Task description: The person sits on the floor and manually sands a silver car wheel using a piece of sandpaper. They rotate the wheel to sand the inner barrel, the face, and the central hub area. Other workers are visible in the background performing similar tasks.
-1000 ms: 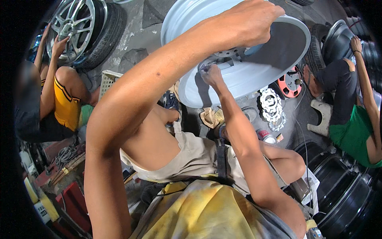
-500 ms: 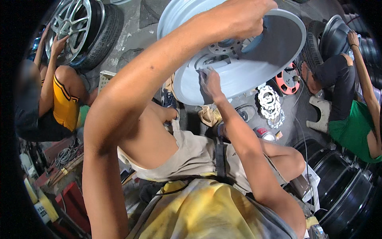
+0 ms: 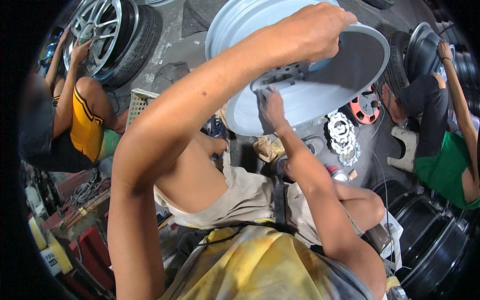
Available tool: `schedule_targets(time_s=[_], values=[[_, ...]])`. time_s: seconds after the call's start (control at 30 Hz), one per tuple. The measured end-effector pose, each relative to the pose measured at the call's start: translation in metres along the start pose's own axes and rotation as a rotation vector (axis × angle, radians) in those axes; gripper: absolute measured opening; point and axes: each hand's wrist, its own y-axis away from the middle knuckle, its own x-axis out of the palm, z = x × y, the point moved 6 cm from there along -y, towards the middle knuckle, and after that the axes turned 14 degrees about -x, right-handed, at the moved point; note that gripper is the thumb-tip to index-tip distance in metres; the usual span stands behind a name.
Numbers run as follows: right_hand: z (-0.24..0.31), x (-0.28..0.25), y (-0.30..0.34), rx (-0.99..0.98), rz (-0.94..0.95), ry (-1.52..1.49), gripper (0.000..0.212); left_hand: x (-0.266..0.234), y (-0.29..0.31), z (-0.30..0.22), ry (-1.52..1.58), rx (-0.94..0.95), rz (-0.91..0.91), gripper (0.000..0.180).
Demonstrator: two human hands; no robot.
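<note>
A pale grey wheel rim [image 3: 320, 102] is tilted in front of me, with slots around its centre. My left hand [image 3: 327, 32] reaches across its top and is closed around the upper edge. Part of the hub is hidden behind my left forearm. My right hand [image 3: 273, 107] is against the near face, its fingers bent and pressed close to a slot. Whether a small pad or sheet lies under those fingertips is hidden. The wheel's inner side is in dark shadow at the right.
To the left, a person holds a multi-spoke silver wheel [image 3: 95, 37] beside a tyre [image 3: 135, 47]. Another person at right handles a dark rim [image 3: 417, 52]. White toothed discs [image 3: 341, 132], an orange reel [image 3: 365, 107], a can [image 3: 337, 172] and black rims [image 3: 425, 240] lie around me.
The whole view has shifted slightly right and down. My left forearm covers more of the hub, and my right fingers have moved slightly along the rim's face near the slot.
</note>
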Motion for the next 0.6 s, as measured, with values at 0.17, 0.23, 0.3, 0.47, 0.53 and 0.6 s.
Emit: schedule_targets(time_s=[0.17, 0.23, 0.3, 0.47, 0.53, 0.6], values=[[0.001, -0.010, -0.002, -0.015, 0.015, 0.030, 0.008, -0.004, 0.000, 0.000, 0.015, 0.050, -0.050, 0.034], [0.048, -0.011, -0.025, 0.018, -0.057, -0.128, 0.011, -0.005, -0.001, 0.002, 0.005, 0.035, -0.035, 0.034], [0.085, -0.016, -0.052, -0.070, -0.147, -0.349, 0.013, -0.002, -0.003, 0.002, -0.010, 0.021, -0.009, 0.033], [0.057, -0.022, -0.004, -0.167, -0.080, -0.257, 0.018, -0.003, -0.003, 0.002, -0.037, 0.004, 0.022, 0.032], [0.000, -0.035, 0.031, -0.147, -0.013, -0.063, 0.017, -0.002, -0.004, 0.002, -0.029, -0.022, 0.064, 0.033], [-0.025, -0.055, 0.038, -0.257, 0.011, 0.130, 0.015, -0.002, -0.008, 0.001, -0.014, -0.071, 0.131, 0.036]])
